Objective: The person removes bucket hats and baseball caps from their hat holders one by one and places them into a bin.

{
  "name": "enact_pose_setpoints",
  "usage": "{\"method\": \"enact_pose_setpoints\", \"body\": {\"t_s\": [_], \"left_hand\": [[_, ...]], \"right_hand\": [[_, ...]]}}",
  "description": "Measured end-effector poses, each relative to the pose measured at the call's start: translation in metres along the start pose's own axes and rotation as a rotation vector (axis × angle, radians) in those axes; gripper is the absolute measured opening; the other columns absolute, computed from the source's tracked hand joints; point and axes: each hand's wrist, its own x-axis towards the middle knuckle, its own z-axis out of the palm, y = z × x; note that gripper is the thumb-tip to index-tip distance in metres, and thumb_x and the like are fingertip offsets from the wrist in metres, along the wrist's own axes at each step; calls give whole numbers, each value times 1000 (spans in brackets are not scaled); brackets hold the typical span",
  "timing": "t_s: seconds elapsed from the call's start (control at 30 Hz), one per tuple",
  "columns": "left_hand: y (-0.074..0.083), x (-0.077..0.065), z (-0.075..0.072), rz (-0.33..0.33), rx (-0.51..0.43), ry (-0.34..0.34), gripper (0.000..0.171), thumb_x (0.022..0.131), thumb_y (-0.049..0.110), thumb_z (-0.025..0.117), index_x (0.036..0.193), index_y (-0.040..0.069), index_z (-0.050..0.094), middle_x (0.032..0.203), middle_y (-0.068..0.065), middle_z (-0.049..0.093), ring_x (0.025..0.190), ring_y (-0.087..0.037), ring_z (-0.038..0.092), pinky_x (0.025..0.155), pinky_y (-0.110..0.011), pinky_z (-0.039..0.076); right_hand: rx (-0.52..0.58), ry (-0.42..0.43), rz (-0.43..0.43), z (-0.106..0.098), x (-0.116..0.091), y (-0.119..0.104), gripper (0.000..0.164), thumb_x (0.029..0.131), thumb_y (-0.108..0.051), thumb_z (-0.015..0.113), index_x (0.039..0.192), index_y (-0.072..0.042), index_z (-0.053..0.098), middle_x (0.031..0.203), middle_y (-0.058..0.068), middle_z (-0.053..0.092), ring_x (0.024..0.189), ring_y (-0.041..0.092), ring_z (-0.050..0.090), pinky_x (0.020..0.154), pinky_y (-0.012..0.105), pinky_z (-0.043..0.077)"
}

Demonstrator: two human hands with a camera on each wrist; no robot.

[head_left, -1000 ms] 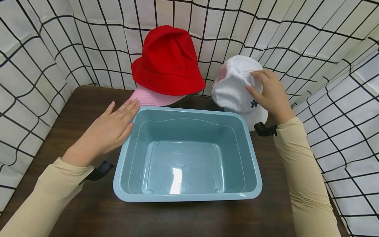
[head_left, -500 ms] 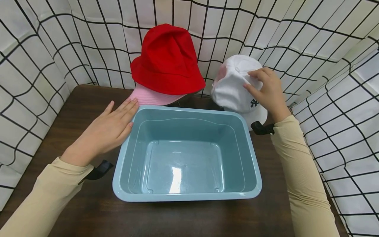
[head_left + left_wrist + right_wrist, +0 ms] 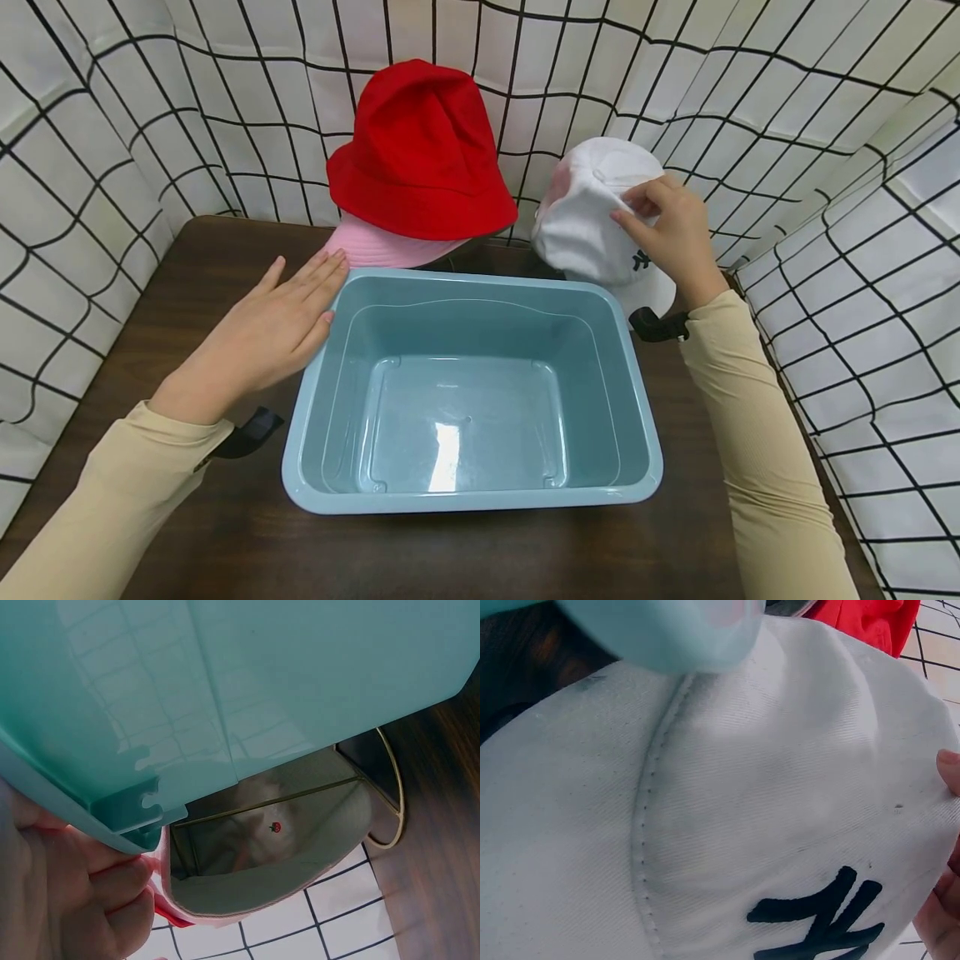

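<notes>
My left hand (image 3: 273, 337) lies flat beside the left rim of a light blue plastic tub (image 3: 465, 506). Its straight fingertips reach the brim of a pink hat (image 3: 378, 246). On top of that sits a red bucket hat (image 3: 420, 158). At the right, my right hand (image 3: 675, 237) pinches the side of a white baseball cap (image 3: 588, 225) between thumb and fingers. The cap's brim points towards me, with a dark letter logo (image 3: 817, 919) above it. In the right wrist view the cap fills most of the picture, and only a thumb tip (image 3: 949, 771) and some fingers show at its edge.
A gold wire stand (image 3: 397, 802) shows beneath the pink hat in the left wrist view. Black wire mesh panels (image 3: 255, 92) backed with white sheeting enclose the dark wooden table (image 3: 465, 554) at the back and both sides. The tub occupies the middle.
My right thumb and fingers have drawn closer on the white cap and shifted slightly left. My left hand, the tub and the other hats keep their places.
</notes>
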Motion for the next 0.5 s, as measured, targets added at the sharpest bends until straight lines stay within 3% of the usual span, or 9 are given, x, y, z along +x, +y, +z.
{"method": "enact_pose_setpoints", "body": {"t_s": [0.3,0.5], "left_hand": [[0,0,0,-3,3,-5,64,94,27,45,147,-2,25,152,-19,22,141,-33,16,112,-54,5],[0,0,0,-2,-8,-1,63,94,27,44,147,-1,24,153,-19,21,142,-33,15,113,-53,3]], "right_hand": [[1,-21,48,0,1,0,16,84,-11,71,89,4,69,84,17,63,75,24,59,64,23,40],[60,-14,94,1,1,1,17,82,-8,73,89,5,66,83,17,63,71,18,53,62,16,38]]}}
